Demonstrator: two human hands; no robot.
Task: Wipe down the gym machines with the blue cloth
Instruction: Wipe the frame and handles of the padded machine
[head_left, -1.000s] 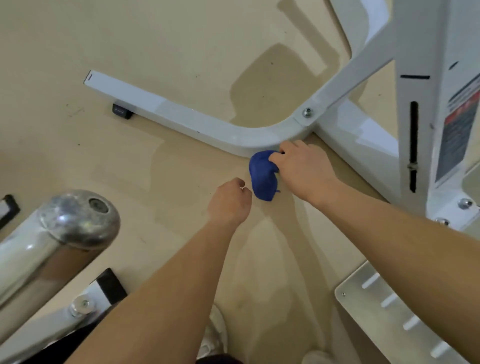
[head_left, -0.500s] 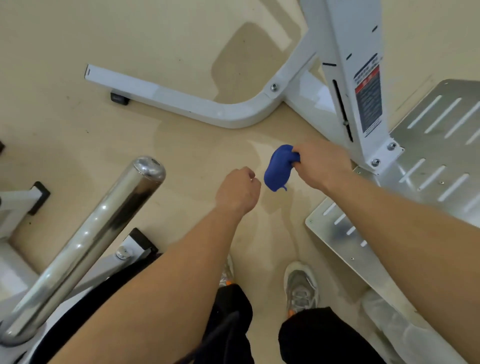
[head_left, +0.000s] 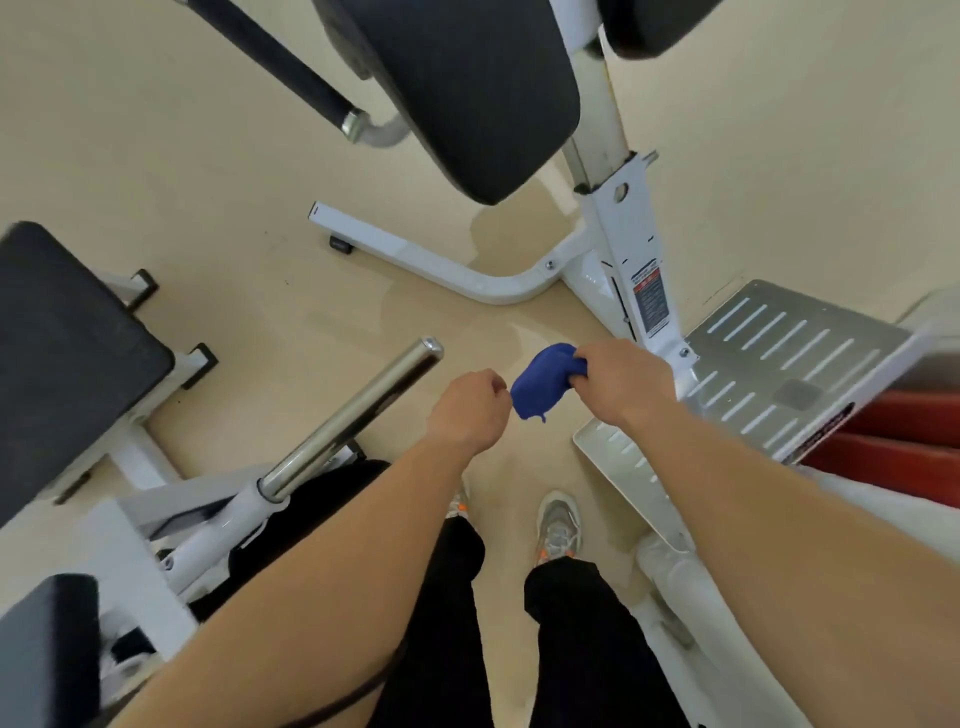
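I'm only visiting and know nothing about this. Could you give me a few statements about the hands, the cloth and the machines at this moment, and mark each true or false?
1. The right hand grips the blue cloth. True.
2. The cloth is pressed against the white frame. False: it hangs bunched from the hand, apart from the frame.
3. The left hand holds the chrome bar. False: its fingers are curled on nothing, and the bar lies apart on its left.
4. The slotted metal footplate lies on the person's right. True.
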